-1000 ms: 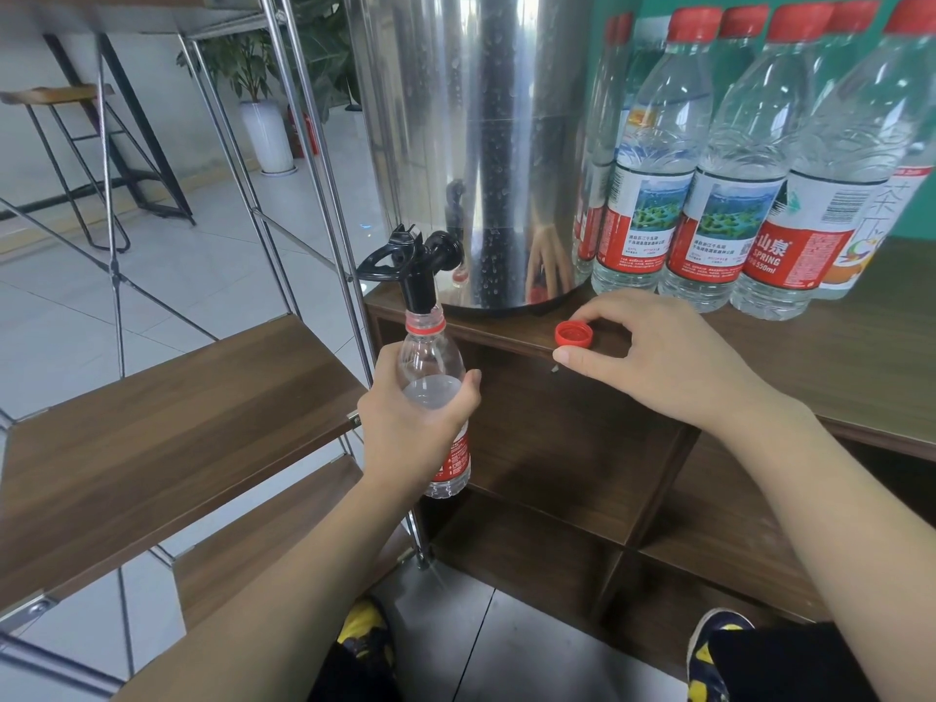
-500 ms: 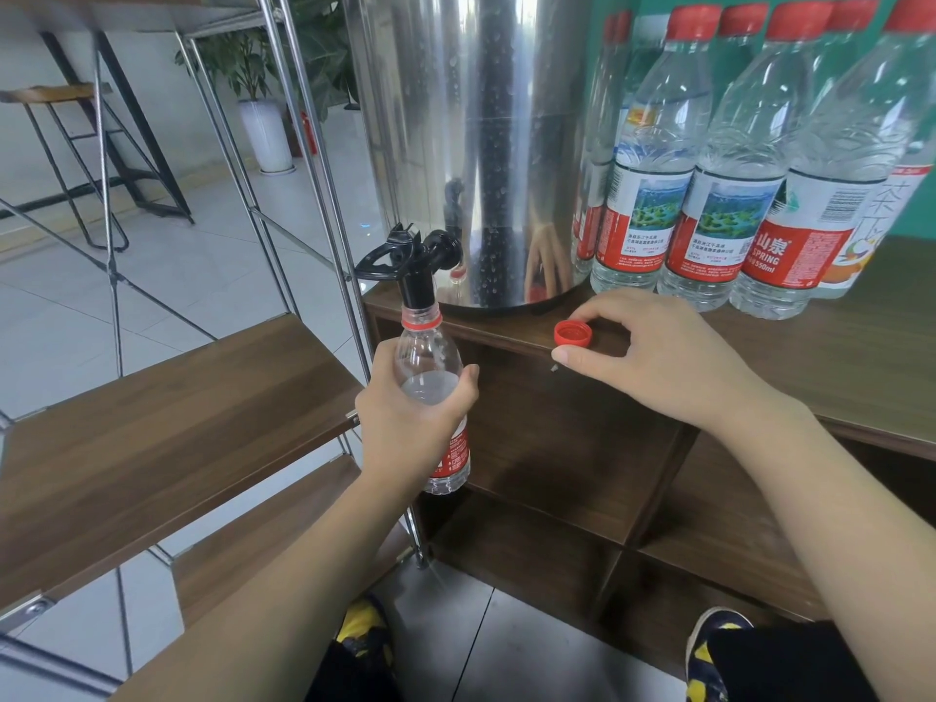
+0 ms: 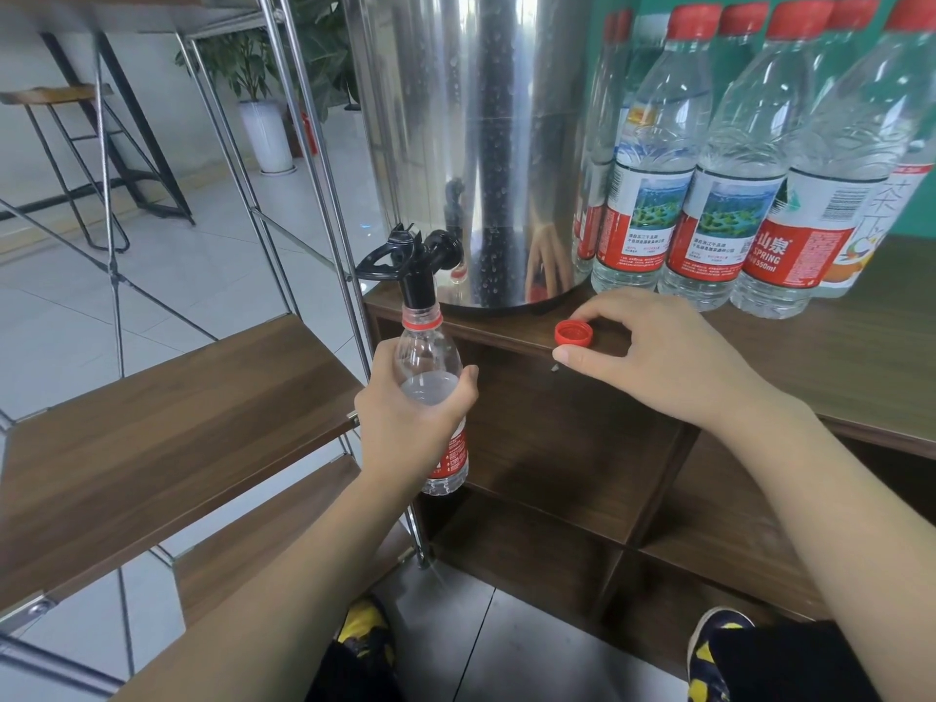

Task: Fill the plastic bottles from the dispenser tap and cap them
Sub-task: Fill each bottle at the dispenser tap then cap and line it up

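Observation:
My left hand [image 3: 405, 423] grips a clear plastic bottle [image 3: 428, 357] with a red label, held upright with its open mouth right under the black tap [image 3: 413, 260] of the steel dispenser [image 3: 481, 144]. Water stands up to the bottle's shoulder, just above my fingers. My right hand [image 3: 658, 357] rests on the wooden cabinet top [image 3: 835, 357] and pinches the red cap [image 3: 573, 332] between thumb and forefinger; the cap lies open side up near the front edge.
Several capped, filled bottles [image 3: 724, 195] stand in a row right of the dispenser. A metal-framed rack with wooden shelves [image 3: 152, 438] is at the left, its pole [image 3: 324, 195] close to the tap. Open cabinet compartments lie below. My shoes [image 3: 364, 630] are on the tiled floor.

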Available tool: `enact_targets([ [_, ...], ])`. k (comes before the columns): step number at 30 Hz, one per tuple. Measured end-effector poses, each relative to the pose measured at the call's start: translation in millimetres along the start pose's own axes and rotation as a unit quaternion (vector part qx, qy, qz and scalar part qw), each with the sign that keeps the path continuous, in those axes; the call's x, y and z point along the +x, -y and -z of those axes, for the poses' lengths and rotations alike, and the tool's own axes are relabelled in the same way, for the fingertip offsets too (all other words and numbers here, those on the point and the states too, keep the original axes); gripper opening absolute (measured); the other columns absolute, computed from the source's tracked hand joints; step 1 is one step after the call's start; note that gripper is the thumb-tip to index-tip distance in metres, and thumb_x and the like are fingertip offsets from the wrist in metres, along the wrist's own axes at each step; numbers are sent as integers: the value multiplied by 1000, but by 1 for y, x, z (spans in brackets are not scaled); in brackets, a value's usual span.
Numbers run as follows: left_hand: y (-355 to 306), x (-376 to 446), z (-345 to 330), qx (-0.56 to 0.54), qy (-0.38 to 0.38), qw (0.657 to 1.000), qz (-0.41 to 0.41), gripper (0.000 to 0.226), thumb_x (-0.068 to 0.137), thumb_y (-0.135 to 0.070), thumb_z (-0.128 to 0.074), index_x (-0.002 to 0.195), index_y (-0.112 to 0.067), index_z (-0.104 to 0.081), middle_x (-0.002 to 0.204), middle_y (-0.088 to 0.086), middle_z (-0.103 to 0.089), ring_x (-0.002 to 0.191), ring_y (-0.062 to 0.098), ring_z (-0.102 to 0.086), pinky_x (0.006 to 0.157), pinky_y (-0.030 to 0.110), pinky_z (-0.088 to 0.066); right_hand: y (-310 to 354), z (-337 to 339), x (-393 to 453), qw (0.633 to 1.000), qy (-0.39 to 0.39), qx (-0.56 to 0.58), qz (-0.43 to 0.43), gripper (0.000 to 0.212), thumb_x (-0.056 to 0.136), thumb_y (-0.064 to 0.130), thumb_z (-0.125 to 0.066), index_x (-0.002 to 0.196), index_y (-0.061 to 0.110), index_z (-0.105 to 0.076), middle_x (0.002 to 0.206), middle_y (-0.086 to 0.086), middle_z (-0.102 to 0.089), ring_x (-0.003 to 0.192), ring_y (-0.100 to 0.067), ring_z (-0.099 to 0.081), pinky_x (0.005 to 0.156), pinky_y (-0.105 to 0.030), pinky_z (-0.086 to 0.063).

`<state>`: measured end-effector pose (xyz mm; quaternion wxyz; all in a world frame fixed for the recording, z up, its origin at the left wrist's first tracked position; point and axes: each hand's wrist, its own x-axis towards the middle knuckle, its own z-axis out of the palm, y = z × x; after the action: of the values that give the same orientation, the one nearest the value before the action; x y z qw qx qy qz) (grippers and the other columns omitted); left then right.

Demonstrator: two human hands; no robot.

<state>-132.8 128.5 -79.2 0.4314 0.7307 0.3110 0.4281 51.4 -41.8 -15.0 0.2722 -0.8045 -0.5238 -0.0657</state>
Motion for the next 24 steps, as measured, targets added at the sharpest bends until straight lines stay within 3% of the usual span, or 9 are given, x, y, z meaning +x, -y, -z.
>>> enact_targets([
  [3, 0, 0, 0, -1, 2, 1000, 4, 66, 72, -52, -80, 126, -21, -58, 117, -7, -69, 106, 13, -66, 92, 26, -53, -1, -1, 0, 1000, -2, 1, 0, 36, 86, 65, -63, 110, 38, -67, 109, 20, -62, 100, -1, -55, 85, -23, -42],
  [5, 1, 1, 0, 1, 4, 1000, 6, 63, 76, -45, -85, 127, -21, -57, 118, -6, -69, 106, 14, -66, 92, 26, -53, -1, -1, 1, 1000, -4, -1, 2, 36, 86, 66, -63, 109, 38, -67, 109, 20, -62, 100, -2, -56, 87, -26, -44],
  [7, 2, 2, 1, 3, 5, 1000, 6, 60, 79, -40, -86, 128, -20, -57, 118, -6, -69, 106, 13, -66, 90, 21, -52, -2, -1, 1, 1000, -4, -1, 2, 36, 86, 66, -62, 109, 39, -67, 109, 20, -62, 100, -2, -56, 87, -27, -45],
  [11, 2, 3, 3, 8, 0, 1000, -1, 62, 74, -48, -83, 125, -21, -59, 114, -8, -69, 103, 11, -66, 84, 12, -47, -2, -1, 1, 1000, -3, 1, 2, 37, 86, 66, -62, 110, 39, -67, 109, 20, -62, 99, -2, -56, 86, -26, -44],
  [15, 3, 3, 3, 13, -3, 1000, -2, 53, 78, -38, -86, 121, -23, -59, 109, -11, -69, 100, 7, -66, 80, 9, -45, -3, -2, 1, 1000, -2, -3, 2, 37, 86, 67, -61, 110, 39, -66, 110, 21, -61, 100, -1, -55, 86, -24, -42],
  [24, 2, 3, 4, 20, -7, 1000, -11, 54, 78, -40, -85, 122, -24, -59, 108, -14, -68, 99, 2, -65, 75, -3, -41, -4, -2, 2, 1000, -3, -2, 1, 38, 86, 68, -60, 110, 39, -66, 109, 20, -62, 99, -2, -56, 88, -27, -46],
])
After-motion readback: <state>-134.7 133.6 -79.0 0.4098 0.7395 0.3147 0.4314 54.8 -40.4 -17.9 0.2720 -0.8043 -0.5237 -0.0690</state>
